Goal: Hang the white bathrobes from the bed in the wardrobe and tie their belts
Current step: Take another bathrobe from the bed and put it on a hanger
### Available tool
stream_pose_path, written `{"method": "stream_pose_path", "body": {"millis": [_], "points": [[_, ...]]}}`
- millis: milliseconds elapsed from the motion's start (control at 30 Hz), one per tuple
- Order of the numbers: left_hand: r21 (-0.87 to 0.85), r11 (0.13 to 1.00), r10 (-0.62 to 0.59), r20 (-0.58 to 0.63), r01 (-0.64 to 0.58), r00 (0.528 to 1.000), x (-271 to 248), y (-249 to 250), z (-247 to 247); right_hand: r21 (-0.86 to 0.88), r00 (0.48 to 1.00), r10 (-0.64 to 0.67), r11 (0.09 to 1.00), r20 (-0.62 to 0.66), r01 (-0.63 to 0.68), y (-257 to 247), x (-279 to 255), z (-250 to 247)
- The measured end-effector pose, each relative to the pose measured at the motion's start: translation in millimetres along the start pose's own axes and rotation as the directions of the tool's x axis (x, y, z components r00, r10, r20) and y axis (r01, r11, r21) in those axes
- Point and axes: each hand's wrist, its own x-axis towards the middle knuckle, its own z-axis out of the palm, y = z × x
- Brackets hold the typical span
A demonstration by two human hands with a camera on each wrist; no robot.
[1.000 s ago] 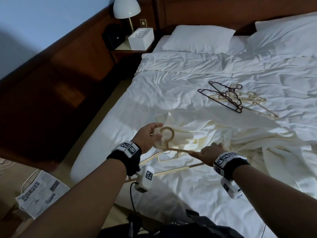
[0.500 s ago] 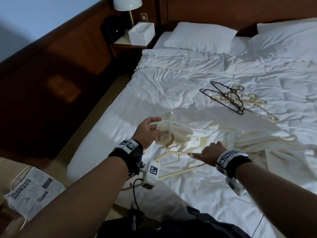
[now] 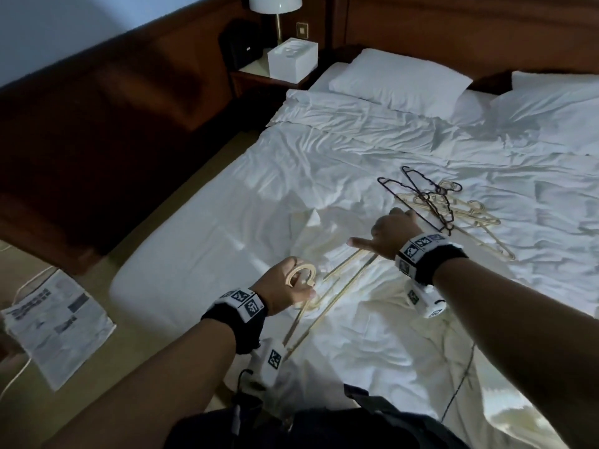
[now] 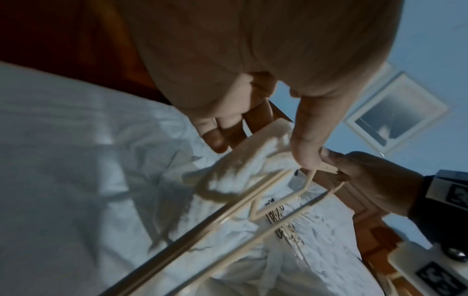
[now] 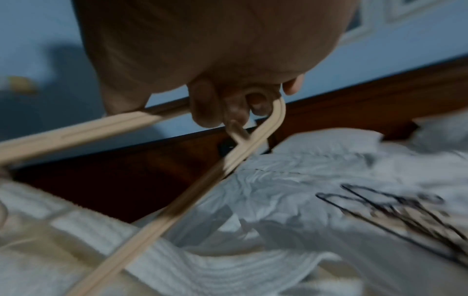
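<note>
A cream-white bathrobe [image 3: 382, 322] lies crumpled on the bed [image 3: 291, 176] under my hands. A beige plastic hanger [image 3: 327, 299] slants over it. My left hand [image 3: 288, 285] grips the hanger's hook [image 3: 303, 273] at the near end. In the left wrist view, thumb and fingers of the left hand [image 4: 258, 144] sit by a fold of the robe [image 4: 228, 170] above the hanger [image 4: 202, 226]. My right hand [image 3: 385, 234] holds the hanger's far shoulder tip, thumb stuck out. The right wrist view shows the right hand [image 5: 240, 104] curled round that corner of the hanger [image 5: 182, 200].
A pile of spare hangers [image 3: 453, 212], black wire and beige, lies just beyond my right hand. Pillows [image 3: 398, 79] are at the headboard. A nightstand holds a white box [image 3: 291, 63] and a lamp [image 3: 275, 3]. A newspaper [image 3: 55, 325] lies on the floor at the left.
The hanger has swung from lying crosswise to pointing away up the bed. My right hand moved farther out toward the spare hangers; my left hand dropped nearer with the hook.
</note>
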Motion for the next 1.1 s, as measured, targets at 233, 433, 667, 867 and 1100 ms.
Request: {"method": "stream_pose_path", "body": {"millis": [233,433,667,867,1100], "points": [[0.015,0.993,-0.116,-0.135,0.119,0.984,-29,-20,46,0.085,0.97,0.006,0.996,0.243,-0.027,-24,15,25],[0.256,0.95,-0.125,-0.206,0.177,0.97,-56,-26,60,0.193,0.867,-0.478,0.873,0.144,0.449,-85,-2,44],[0.313,0.926,-0.108,-0.316,0.211,0.943,-80,-22,53,0.14,0.805,-0.584,0.81,0.1,0.57,-120,3,35],[0.255,0.95,-0.061,-0.408,0.178,0.911,-77,-18,46,-0.197,0.916,-0.396,0.905,-0.067,0.377,-41,37,16],[0.267,0.946,-0.004,-0.553,0.183,0.833,-54,-16,36,-0.014,0.977,-0.212,0.977,0.026,0.213,29,7,17]]}}
